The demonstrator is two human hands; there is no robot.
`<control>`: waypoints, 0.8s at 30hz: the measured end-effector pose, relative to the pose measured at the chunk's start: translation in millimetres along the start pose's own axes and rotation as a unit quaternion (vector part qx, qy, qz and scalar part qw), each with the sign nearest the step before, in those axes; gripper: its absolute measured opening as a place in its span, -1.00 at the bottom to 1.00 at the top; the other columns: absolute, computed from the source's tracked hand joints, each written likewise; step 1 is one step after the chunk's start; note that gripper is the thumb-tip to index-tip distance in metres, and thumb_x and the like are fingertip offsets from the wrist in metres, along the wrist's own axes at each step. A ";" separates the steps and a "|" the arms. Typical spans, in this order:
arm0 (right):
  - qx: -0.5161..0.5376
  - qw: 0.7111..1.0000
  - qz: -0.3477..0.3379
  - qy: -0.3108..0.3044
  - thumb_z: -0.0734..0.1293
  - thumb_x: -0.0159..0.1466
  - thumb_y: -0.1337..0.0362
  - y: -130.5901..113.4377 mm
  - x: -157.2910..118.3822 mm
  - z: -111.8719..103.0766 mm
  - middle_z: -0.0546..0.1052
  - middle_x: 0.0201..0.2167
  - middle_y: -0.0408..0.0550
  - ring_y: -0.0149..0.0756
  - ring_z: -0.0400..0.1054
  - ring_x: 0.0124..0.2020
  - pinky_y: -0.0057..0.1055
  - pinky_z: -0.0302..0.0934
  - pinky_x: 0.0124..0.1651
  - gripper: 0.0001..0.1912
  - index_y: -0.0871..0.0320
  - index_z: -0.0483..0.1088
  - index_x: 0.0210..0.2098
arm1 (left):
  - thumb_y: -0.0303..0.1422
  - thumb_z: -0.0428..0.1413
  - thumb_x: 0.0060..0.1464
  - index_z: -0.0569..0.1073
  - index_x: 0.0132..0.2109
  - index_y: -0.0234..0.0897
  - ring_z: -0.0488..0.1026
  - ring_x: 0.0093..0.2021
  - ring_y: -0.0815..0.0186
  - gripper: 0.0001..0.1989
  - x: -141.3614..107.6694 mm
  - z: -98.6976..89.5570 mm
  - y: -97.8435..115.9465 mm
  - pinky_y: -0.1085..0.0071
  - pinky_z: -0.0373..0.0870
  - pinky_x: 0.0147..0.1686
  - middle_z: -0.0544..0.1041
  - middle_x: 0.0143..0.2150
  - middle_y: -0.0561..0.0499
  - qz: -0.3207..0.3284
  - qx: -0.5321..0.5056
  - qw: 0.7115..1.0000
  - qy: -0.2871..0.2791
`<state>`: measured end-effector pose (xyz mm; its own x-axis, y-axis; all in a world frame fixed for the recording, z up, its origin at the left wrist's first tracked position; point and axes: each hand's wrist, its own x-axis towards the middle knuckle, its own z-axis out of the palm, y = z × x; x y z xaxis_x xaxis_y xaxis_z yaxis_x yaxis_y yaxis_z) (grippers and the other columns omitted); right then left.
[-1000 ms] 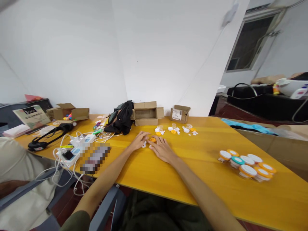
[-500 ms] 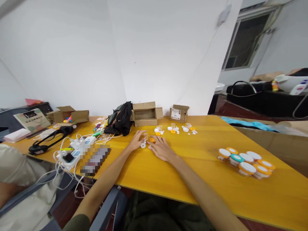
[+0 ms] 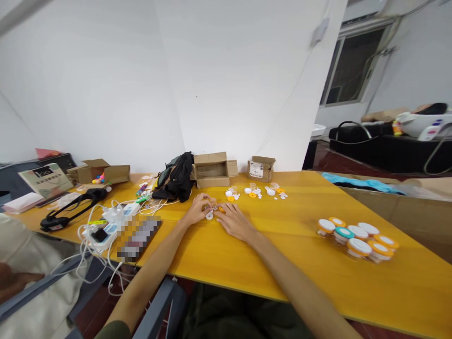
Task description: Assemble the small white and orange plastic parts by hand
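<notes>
Near the middle of the yellow table (image 3: 282, 254), my left hand (image 3: 197, 210) has its fingers curled at a small clear cup (image 3: 213, 201). My right hand (image 3: 234, 221) lies just to the right, fingers bent over a small orange piece (image 3: 221, 209); its fingertips meet small parts too tiny to tell apart. A white ring-like piece (image 3: 209, 215) rests on the wood between the hands. Behind them sit small groups of white, clear and orange parts (image 3: 252, 194). Several lidded clear jars (image 3: 359, 246) with orange, white and teal tops stand at the right.
An open cardboard box (image 3: 213, 181), a smaller box (image 3: 260, 175) and a black bag (image 3: 178, 181) stand along the wall. Left are a power strip (image 3: 106, 238) with tangled white cables, a dark-strapped headset (image 3: 56, 222) and a blurred-out device (image 3: 143, 238). A person's arm (image 3: 17, 280) shows at far left.
My left hand's fingers have closed in on the clear cup. My right hand has moved slightly left, covering more of the orange piece. The view has shifted a little.
</notes>
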<state>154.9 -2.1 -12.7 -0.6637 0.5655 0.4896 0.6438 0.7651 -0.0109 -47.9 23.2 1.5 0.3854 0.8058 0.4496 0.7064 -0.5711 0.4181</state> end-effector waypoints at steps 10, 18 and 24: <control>0.040 0.999 -0.025 0.012 0.25 0.35 0.32 -3.2 -2.4 1.5 0.40 0.08 0.09 -0.14 0.27 0.07 -0.14 0.16 0.10 -0.79 0.03 0.46 -0.06 | -0.38 0.16 0.08 0.54 -0.33 -0.19 0.29 0.09 0.13 -0.94 0.3 1.8 -2.2 0.11 0.18 0.16 0.40 0.03 -0.06 -0.018 -0.001 1.000 -0.005; 0.070 0.997 -0.037 0.000 0.22 0.36 0.37 -0.6 -13.3 -1.9 0.51 -0.27 -0.02 -0.21 0.36 -0.12 -0.29 0.24 -0.07 -0.84 0.11 0.43 -0.25 | -0.40 0.16 0.10 0.52 -0.36 -0.20 0.22 0.16 0.11 -0.92 -0.5 -4.6 10.9 0.05 0.08 0.21 0.37 0.12 -0.04 -0.010 -0.001 1.000 0.003; 0.196 0.977 0.035 0.081 0.15 0.39 0.34 19.3 -20.2 -7.8 0.53 -0.24 -0.04 -0.25 0.38 -0.15 -0.30 0.25 -0.03 -0.80 0.09 0.39 -0.26 | -0.30 0.15 0.14 0.55 -0.33 -0.16 0.18 0.16 0.08 -0.89 -1.5 -4.2 24.9 0.04 0.07 0.19 0.39 0.12 -0.04 -0.005 0.005 1.000 0.023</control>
<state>183.7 -1.2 -15.9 -0.5348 0.5883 0.6065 0.4692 0.8037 -0.3659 -33.3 7.2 14.6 0.3506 0.8033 0.4814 0.7158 -0.5613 0.4154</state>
